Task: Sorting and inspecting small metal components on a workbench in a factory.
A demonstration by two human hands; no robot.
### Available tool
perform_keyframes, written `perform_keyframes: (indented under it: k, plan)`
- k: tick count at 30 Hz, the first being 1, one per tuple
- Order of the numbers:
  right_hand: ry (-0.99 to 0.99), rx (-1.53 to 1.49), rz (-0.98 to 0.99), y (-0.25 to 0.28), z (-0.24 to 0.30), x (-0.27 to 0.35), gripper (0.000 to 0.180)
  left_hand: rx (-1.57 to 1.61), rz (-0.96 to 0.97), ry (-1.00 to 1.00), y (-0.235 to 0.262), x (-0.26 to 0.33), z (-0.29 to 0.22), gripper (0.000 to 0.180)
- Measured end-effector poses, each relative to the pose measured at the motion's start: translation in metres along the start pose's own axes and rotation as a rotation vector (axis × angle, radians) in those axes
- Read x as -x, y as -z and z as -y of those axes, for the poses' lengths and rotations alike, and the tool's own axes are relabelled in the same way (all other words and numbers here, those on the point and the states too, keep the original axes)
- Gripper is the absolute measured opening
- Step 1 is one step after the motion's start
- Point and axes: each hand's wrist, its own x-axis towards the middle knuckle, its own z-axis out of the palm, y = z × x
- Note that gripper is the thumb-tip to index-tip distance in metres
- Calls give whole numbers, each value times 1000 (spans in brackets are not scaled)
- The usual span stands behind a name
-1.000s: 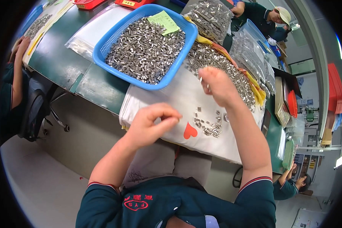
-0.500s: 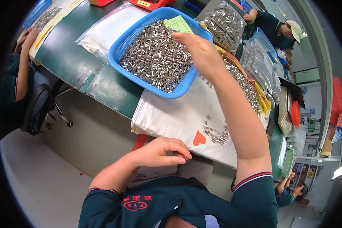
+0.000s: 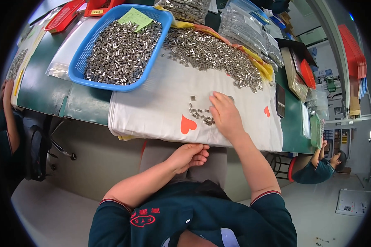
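Observation:
My right hand rests low over a white cloth, fingers bent but not closed round anything I can see. Beside its thumb lies a small group of loose silvery metal cylinders. My left hand is at the cloth's front edge, thumb and fingertips pressed together. Whatever it pinches, if anything, is too small to make out. A larger spread of metal cylinders covers the far side of the cloth. Left of that, a blue plastic basket is filled with similar cylinders, and a green paper slip lies on them.
Clear bags of metal parts lie beyond the cloth, next to a yellow-and-red cloth edge. Red trays stand at far left. A dark flat object lies right. People sit at left and right; a wheeled chair stands left.
My right hand has come down from above the basket to beside the small group of cylinders. My left hand has moved to the cloth edge, fingers more closed. The view has shifted right.

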Motion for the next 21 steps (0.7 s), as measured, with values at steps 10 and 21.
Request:
perform_keyframes:
  k: [10, 21]
  plan:
    - [-45, -209, -75, 7, 15, 28, 22, 146, -160, 12, -9, -23, 11, 19]
    - [19, -267, -7, 10, -1, 37, 17, 201, -204, -5, -15, -29, 11, 18]
